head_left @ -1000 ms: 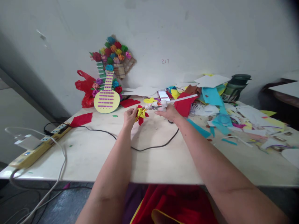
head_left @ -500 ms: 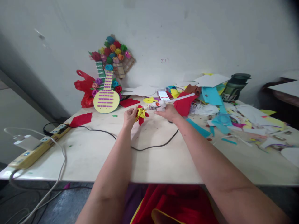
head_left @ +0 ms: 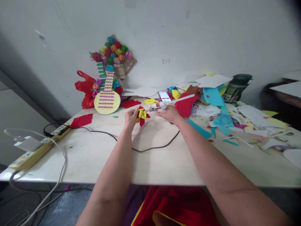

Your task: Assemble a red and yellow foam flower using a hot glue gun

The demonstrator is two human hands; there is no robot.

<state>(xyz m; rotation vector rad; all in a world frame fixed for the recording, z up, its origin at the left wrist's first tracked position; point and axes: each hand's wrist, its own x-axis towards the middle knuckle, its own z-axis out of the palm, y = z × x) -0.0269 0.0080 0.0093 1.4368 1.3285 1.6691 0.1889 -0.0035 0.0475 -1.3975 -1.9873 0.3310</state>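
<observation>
Between the fingers of my left hand (head_left: 131,117) is a small paper flower (head_left: 142,115) with a yellow centre and red petals. My right hand (head_left: 169,113) is wrapped round a white hot glue gun (head_left: 161,106), with a long white glue stick (head_left: 183,99) jutting out of its back toward the upper right. The gun's nozzle points left at the flower and is close to it; whether they touch I cannot tell. Both hands are just above the tabletop.
Left of my hands stands a yellow paper guitar (head_left: 107,102) beside a flower bouquet (head_left: 115,51). A black cord (head_left: 150,150) crosses the white table. A yellow power strip (head_left: 39,147) lies at left. Paper scraps (head_left: 256,119), a phone (head_left: 165,96) and a dark bottle (head_left: 237,88) are at right and back.
The glue gun and its glue stick have shifted very slightly to the left. My left hand and the flower look almost the same.
</observation>
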